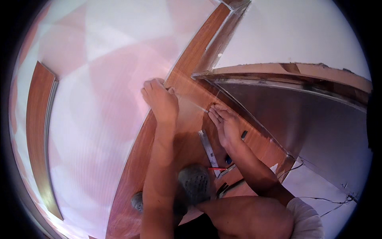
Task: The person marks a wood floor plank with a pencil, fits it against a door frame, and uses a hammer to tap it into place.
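My left hand (161, 99) is curled at the left edge of the wood-grain planks (189, 71); what its fingers hold is hidden. My right hand (223, 121) rests with fingers extended on the planks to the right. A thin pale straight line runs between my hands, too faint to identify. Just below my right hand lie a metal square ruler (209, 149), a red pencil (217, 169), a small blue object (228, 159) and a small black object (244, 134). A grey perforated shoe (193, 183) is on the planks between my forearms.
A pink-and-white patterned surface (99, 91) fills the left, with a loose plank (38, 131) on it. At right are a white panel (294, 32), a long ledge (294, 68) with a rough edge and a dark recessed surface (302, 115). Cables (326, 199) lie at lower right.
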The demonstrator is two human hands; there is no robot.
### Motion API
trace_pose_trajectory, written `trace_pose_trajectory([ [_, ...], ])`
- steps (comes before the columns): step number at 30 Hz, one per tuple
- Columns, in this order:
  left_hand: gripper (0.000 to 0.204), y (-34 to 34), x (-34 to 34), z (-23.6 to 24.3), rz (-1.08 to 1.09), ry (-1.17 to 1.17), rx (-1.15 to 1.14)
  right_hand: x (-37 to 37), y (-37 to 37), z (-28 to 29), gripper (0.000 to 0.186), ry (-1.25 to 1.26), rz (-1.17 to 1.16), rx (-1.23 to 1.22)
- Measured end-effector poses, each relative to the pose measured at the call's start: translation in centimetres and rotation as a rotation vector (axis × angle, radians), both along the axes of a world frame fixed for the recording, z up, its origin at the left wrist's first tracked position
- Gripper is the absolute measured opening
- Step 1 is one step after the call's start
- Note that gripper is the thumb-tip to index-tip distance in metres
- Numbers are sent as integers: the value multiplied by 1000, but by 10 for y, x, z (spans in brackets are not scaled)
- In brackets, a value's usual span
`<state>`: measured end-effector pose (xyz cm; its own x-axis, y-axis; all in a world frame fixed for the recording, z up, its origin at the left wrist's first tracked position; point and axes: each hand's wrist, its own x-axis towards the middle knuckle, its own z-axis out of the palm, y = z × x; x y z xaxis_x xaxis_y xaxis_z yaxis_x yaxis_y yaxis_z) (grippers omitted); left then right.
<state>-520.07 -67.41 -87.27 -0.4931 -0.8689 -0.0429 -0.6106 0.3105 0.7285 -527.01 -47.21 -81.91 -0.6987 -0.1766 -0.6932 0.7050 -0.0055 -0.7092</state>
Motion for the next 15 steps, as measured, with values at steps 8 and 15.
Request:
trace_pose_trajectory([
  [8, 33, 0, 0, 4, 11, -4, 33, -6, 7, -7, 24, 33, 20, 10],
  [15, 31, 7, 3, 2, 9, 24, -82, -1, -5, -3, 21, 72, 23, 82],
])
